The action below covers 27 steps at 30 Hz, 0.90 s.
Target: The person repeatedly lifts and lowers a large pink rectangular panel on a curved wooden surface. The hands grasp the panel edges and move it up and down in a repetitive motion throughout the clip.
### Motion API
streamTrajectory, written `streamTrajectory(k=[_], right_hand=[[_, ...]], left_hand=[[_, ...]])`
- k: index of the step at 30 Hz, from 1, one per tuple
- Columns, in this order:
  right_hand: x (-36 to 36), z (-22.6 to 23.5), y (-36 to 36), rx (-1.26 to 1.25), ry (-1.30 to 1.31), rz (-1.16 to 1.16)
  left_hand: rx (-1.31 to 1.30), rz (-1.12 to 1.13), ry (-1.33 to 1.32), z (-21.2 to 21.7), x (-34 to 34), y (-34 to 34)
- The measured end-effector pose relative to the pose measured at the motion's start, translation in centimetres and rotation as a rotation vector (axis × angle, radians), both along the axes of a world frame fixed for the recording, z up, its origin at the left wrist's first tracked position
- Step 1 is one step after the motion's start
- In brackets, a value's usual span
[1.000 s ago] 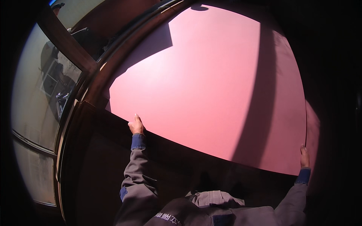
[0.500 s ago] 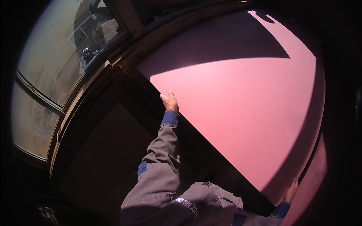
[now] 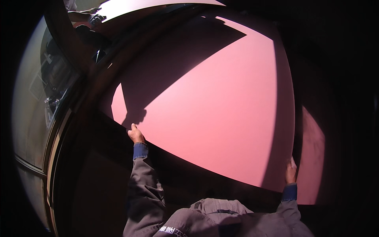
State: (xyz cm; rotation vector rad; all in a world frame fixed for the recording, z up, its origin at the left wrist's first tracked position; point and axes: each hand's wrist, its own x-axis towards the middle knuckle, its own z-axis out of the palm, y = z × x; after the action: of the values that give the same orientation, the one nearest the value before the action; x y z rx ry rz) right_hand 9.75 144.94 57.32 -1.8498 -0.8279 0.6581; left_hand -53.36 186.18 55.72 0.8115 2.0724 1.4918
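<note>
A large flat pink sheet (image 3: pixel 213 106) stretches out before me, partly in shadow and partly in bright light. My left hand (image 3: pixel 136 135) grips its near edge toward the left, with the thumb on top and the other fingers hidden beneath. At the right edge, close to the near corner, my right hand (image 3: pixel 291 172) is closed on the same sheet; most of its fingers are hidden. Both arms are stretched forward in grey sleeves with blue cuffs.
At the top left, another person's dark-gloved hand (image 3: pixel 97 18) is at a second pale pink sheet (image 3: pixel 158 3). A framed window pane (image 3: pixel 29 94) stands on the left. To the right, another pink surface (image 3: pixel 311 158) lies beyond my sheet's edge. Deep shadow hides much else.
The sheet has turned in view, so its near edge slants less. My left hand has moved left and nearer, my right hand farther up. The other person's hand and second sheet now show.
</note>
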Motion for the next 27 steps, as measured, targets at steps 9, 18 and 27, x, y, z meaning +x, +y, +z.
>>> streamTrajectory(k=[9,18,27], right_hand=[[-2.4,2.9,0.1,0.107,0.069,-0.008],[0.1,0.4,-2.0,-0.067,-0.131,-0.115],[0.0,-0.1,0.6,-0.053,-0.119,-0.124]], left_hand=[[0.415,-0.169,-0.47,3.0,9.2,-7.8],[0.083,-0.011,0.086,3.5,10.2,-8.0],[0.1,-0.123,-0.118,1.6,2.4,-7.3]])
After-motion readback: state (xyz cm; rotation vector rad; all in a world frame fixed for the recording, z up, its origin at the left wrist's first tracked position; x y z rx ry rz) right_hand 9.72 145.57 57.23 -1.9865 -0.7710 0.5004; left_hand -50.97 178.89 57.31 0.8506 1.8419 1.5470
